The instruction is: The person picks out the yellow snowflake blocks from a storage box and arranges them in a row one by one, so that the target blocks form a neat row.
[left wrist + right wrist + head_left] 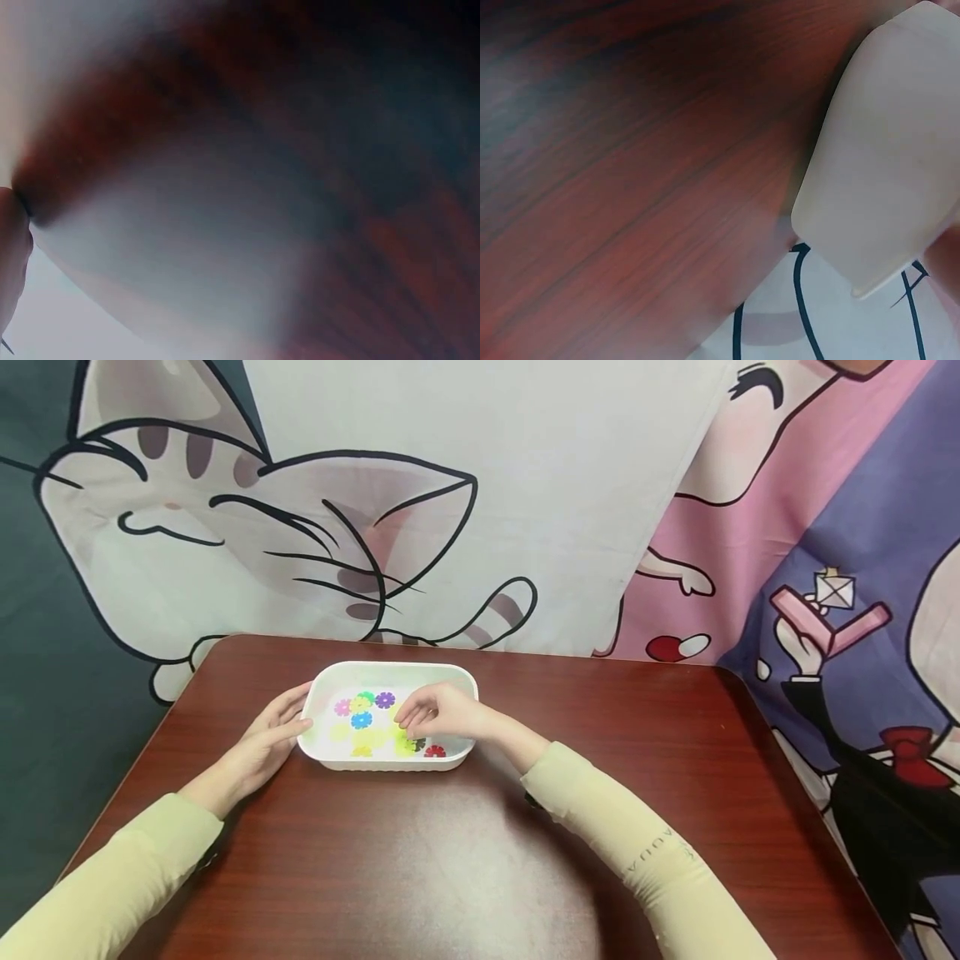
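A white plastic basket [388, 764] stands toward the back of the table, with several colourful snowflake-shaped building discs lying in it. Its left end is held by my left hand [266, 739], thumb on the rim and the other fingers along the outside. My right hand [442, 712] reaches over the right rim, fingers bent down above yellow-green discs [406, 744]; whether it pinches one is hidden. Also inside are a blue disc [362, 720], a purple disc [385, 700] and a red disc [435, 752]. The basket's side [885, 150] fills the right of the right wrist view.
The brown wooden table [450, 852] extends in front of the basket and to both sides. Behind its far edge hangs a cloth [585, 485] printed with cartoon figures. The left wrist view is mostly blurred.
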Action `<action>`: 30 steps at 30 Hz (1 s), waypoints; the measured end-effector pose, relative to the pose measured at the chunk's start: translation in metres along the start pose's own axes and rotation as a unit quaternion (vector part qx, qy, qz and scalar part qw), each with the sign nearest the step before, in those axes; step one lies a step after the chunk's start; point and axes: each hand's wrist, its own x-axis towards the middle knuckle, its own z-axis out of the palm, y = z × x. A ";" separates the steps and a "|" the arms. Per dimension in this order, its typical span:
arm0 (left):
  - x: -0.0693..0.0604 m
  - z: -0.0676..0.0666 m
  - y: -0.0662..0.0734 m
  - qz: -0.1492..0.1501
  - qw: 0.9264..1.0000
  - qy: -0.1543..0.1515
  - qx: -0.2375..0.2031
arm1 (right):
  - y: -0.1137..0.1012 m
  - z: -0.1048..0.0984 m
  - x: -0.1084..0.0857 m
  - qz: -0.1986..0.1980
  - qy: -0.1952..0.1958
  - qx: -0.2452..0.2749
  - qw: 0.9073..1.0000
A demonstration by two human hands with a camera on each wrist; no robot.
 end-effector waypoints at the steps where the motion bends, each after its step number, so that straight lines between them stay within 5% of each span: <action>1: 0.000 0.000 0.000 0.000 1.000 0.000 0.000 | 0.000 0.001 0.002 0.003 -0.008 -0.007 1.000; 13: 0.002 0.003 -0.001 -0.006 1.000 0.012 0.003 | 0.009 0.010 0.022 0.024 -0.065 -0.081 0.994; 30: -0.001 0.003 0.002 -0.017 1.000 0.023 0.012 | 0.009 0.020 0.026 0.025 -0.072 -0.170 0.983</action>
